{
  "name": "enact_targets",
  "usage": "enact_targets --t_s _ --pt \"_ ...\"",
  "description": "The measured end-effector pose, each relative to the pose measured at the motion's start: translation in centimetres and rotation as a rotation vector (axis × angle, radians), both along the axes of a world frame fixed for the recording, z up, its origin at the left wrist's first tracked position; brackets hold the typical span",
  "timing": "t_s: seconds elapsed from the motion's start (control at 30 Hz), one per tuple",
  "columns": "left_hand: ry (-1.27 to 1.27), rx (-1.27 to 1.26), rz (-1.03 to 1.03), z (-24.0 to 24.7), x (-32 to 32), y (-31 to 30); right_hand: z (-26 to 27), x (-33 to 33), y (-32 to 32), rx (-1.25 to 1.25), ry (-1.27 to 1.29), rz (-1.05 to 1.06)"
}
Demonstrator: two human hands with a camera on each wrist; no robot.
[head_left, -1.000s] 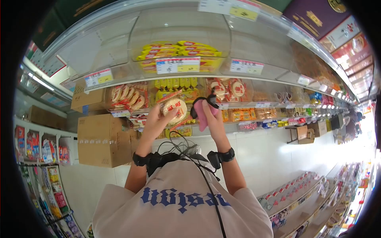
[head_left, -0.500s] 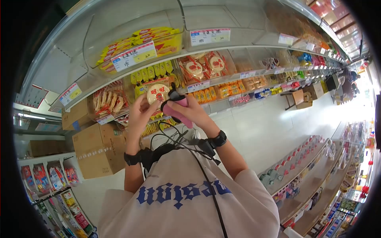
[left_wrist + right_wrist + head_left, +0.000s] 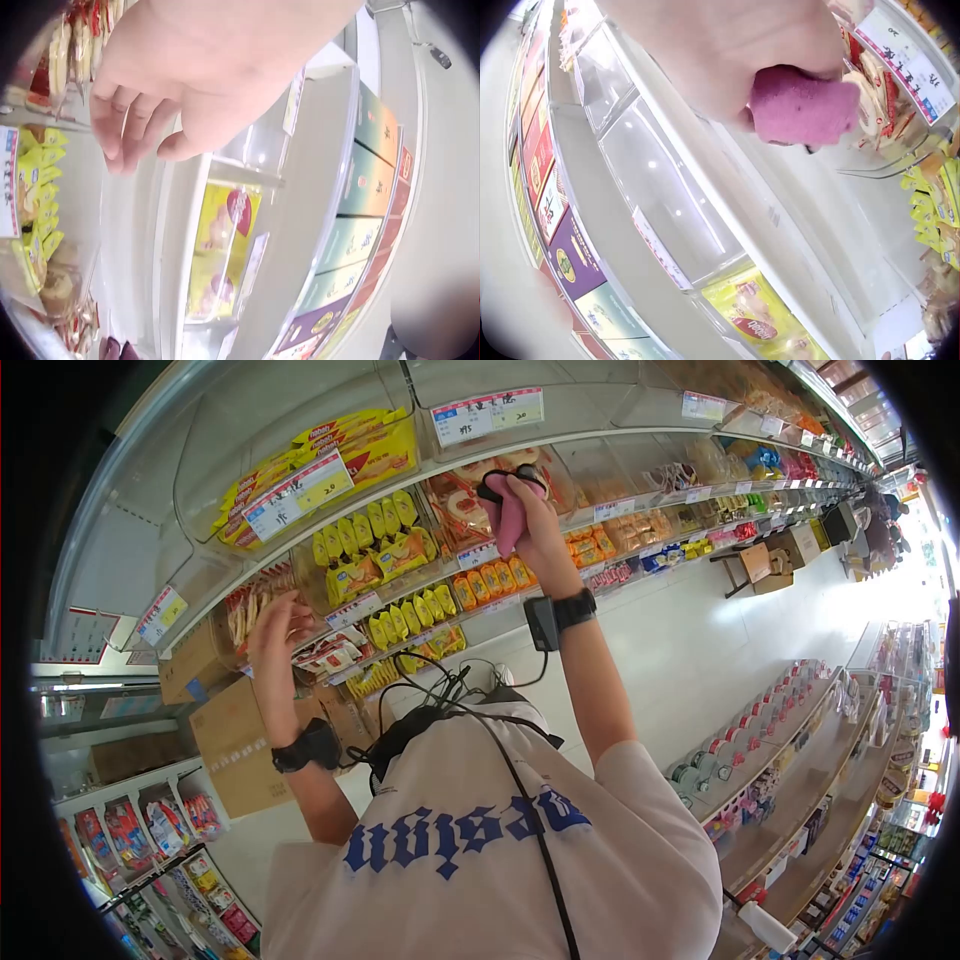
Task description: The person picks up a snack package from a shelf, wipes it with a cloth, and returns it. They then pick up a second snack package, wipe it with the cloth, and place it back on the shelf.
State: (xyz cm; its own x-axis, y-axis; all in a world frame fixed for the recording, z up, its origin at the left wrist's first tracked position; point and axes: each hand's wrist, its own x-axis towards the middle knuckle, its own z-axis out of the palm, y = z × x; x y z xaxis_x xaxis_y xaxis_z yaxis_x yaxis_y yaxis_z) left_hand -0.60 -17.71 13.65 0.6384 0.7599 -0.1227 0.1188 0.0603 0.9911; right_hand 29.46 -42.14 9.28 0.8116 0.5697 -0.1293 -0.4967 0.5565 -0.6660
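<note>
My left hand point(image 3: 278, 635) is empty, its fingers loosely bent, close over the left bin of crackers in clear-and-red wrappers point(image 3: 240, 610). In the left wrist view, the fingers point(image 3: 135, 124) hang with nothing between them. My right hand point(image 3: 543, 535) grips a folded pink cloth point(image 3: 510, 523) with black parts around its upper end. It is raised in front of the bin of round wrapped crackers point(image 3: 462, 510). The pink cloth point(image 3: 802, 105) pokes out of the fist in the right wrist view. Small yellow packets point(image 3: 375, 560) lie between the two cracker bins.
Above, a clear shelf bin holds larger yellow packs point(image 3: 310, 475) behind a price tag point(image 3: 298, 495). Orange packets point(image 3: 490, 582) sit on a lower shelf. A cardboard box point(image 3: 235, 745) stands at the left. Cables point(image 3: 440, 685) hang at the chest. Another shelf rack point(image 3: 800, 790) is at the right.
The left hand let go of the round cracker packet, which it held up beside the pink cloth, and moved left. The right hand rose away with the cloth. The head view turned.
</note>
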Motion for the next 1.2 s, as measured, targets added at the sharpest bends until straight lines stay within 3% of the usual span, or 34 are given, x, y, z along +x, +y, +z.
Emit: enact_targets --t_s 0.1,0.23,0.27,0.3,0.33,0.43,0.53,0.63,0.67,0.77,0.9,1.1,1.2 --pt "-0.12 -0.088 0.124 -2.5 -2.5 4.3 -0.7 -1.0 -0.9 0.04 -0.027 0.061" --pt "-0.21 0.197 0.262 -5.1 -5.5 6.3 -3.6 -1.9 -3.7 0.033 0.008 0.166" --pt "-0.213 0.215 0.422 -7.2 -5.9 7.5 -3.2 -2.7 -3.5 0.016 0.054 0.063" --pt "-0.063 0.415 0.403 -8.8 -6.9 9.2 -4.1 -2.3 -3.7 0.096 -0.006 0.127" --pt "0.099 0.476 0.388 -10.1 -7.2 10.9 -1.3 -3.8 -3.6 0.142 0.068 0.19" --pt "0.491 0.748 0.49 -11.7 -5.7 12.0 -1.6 -4.6 -4.8 0.0 0.13 0.073" --pt "0.379 1.002 0.468 -9.1 -4.3 9.9 -1.0 -5.4 -5.1 -0.033 0.139 0.092" --pt "0.555 0.949 0.389 -10.0 -4.1 11.4 -1.2 -6.0 -4.6 -0.071 0.123 0.129" --pt "0.46 0.829 0.31 -10.2 -4.4 12.1 -1.2 -6.3 -4.3 -0.11 0.114 0.135" --pt "0.517 0.699 0.261 -10.2 -4.3 12.2 -0.2 -7.6 -3.4 -0.07 0.014 0.275" --pt "0.662 0.886 0.362 -8.7 -4.3 10.6 -0.6 -8.0 -2.7 -0.163 0.006 0.28" --pt "0.48 0.919 0.415 -9.6 -5.0 10.5 -0.4 -8.7 -1.2 -0.141 0.016 0.318" --pt "0.328 0.973 0.586 -10.1 -4.9 11.6 -0.2 -9.0 -0.9 -0.133 0.031 0.348"
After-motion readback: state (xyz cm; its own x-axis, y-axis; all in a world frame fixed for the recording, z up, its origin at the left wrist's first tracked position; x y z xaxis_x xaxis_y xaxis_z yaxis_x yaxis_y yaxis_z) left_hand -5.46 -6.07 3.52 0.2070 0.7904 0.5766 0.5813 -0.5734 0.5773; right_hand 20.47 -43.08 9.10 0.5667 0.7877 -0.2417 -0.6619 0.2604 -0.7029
